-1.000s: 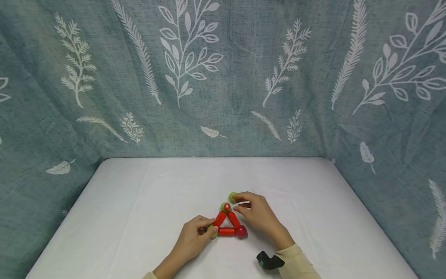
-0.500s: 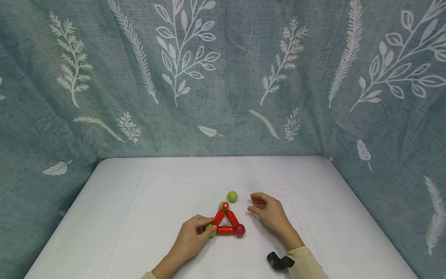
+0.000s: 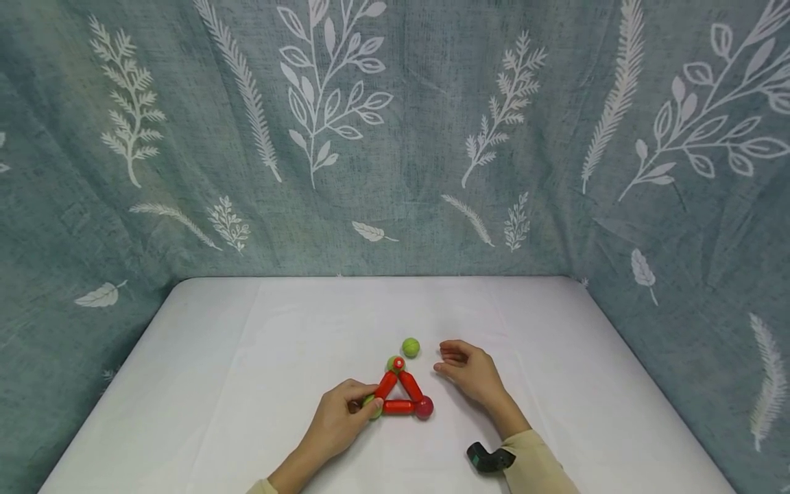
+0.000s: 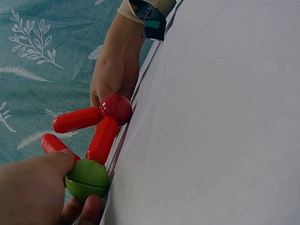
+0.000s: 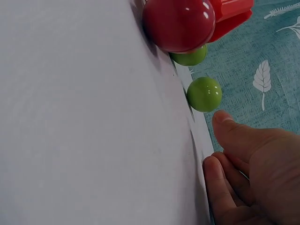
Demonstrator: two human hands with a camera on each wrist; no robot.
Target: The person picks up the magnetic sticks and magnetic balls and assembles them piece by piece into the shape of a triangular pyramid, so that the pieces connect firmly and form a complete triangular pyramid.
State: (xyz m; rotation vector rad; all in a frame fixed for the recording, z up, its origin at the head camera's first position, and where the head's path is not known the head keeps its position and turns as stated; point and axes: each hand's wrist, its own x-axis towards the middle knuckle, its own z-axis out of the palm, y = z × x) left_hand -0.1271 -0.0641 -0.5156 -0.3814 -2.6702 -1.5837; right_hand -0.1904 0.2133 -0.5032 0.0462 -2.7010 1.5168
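Note:
My left hand (image 3: pixel 341 420) pinches a green ball (image 4: pixel 87 182) between thumb and fingers. This ball is one corner of a flat triangle on the table, with red rods (image 3: pixel 399 407) as sides. A dark red ball (image 3: pixel 424 407) makes the right corner. At the far corner sits another green ball (image 3: pixel 392 365), with the end of one more red rod (image 3: pixel 399 362) showing on it. Beyond that corner lies a loose green ball (image 3: pixel 411 347). To the right of the loose ball, my right hand (image 3: pixel 472 372) rests with loosely bent fingers, holding nothing.
A white-covered table (image 3: pixel 296 329) lies under everything. A grey-green curtain (image 3: pixel 407 137) with white leaf prints hangs behind and at the sides. A dark wrist device (image 3: pixel 490 458) sits by my right sleeve (image 3: pixel 535 461).
My right hand has let go of the loose green ball and drawn back to the right. The ball stays beyond the triangle. My left hand keeps its hold.

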